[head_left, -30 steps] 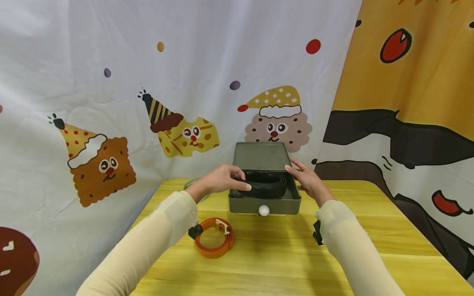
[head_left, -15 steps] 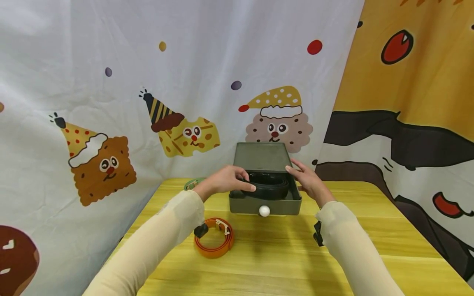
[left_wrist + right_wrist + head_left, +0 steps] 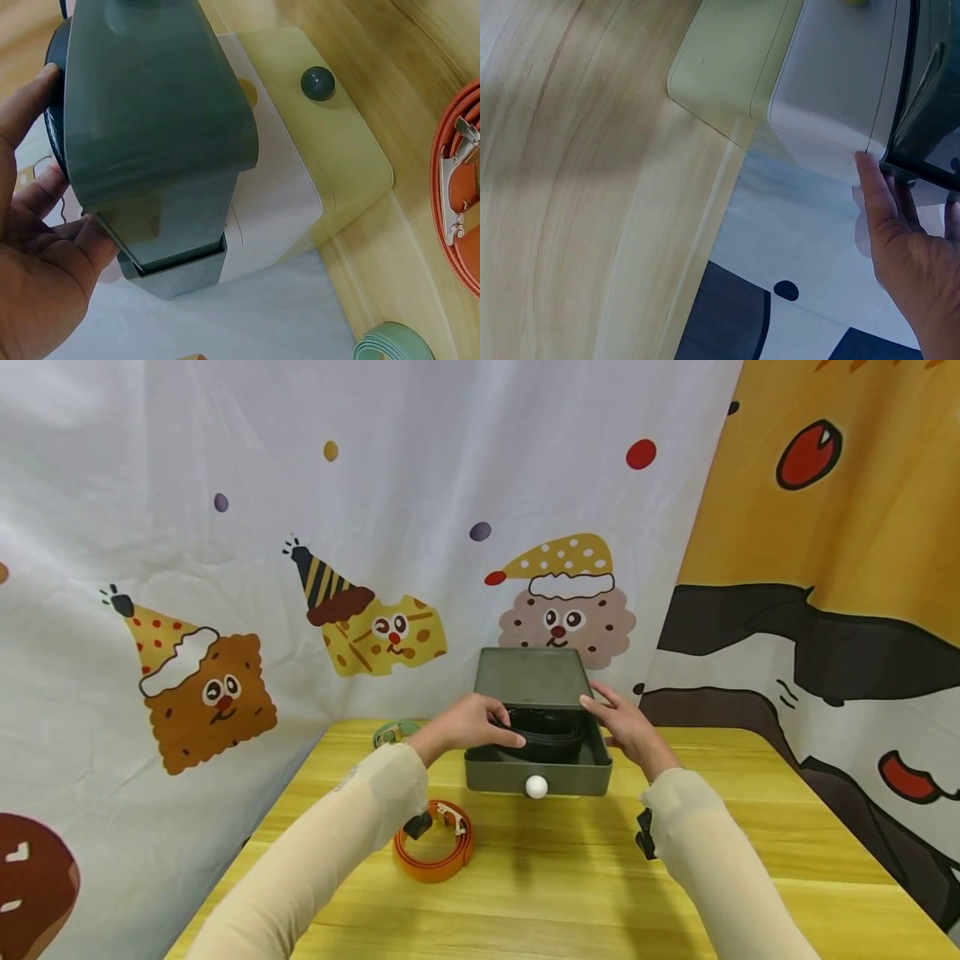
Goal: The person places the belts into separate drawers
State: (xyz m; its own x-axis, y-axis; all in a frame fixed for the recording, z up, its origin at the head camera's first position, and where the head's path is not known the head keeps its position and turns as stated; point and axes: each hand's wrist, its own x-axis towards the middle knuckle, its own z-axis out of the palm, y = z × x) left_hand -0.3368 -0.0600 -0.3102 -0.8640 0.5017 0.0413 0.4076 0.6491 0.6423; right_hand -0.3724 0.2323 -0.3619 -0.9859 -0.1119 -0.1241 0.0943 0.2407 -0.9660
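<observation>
Printed curtain behind, black belt in left hand's thumb-and-finger pinch, right hand's fingers apart.

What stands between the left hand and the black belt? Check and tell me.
Nothing visible: the left hand holds the black belt directly, over the open drawer. The right hand is on the far side, not between them.

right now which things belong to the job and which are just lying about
In the job, it seems:
coiled black belt, pinched by the left hand
open dark green drawer with round white knob
dark green drawer housing, touched by the right hand

Just lying about, apparently:
coiled orange belt with silvery buckle, untouched
coiled pale green belt, untouched
</observation>
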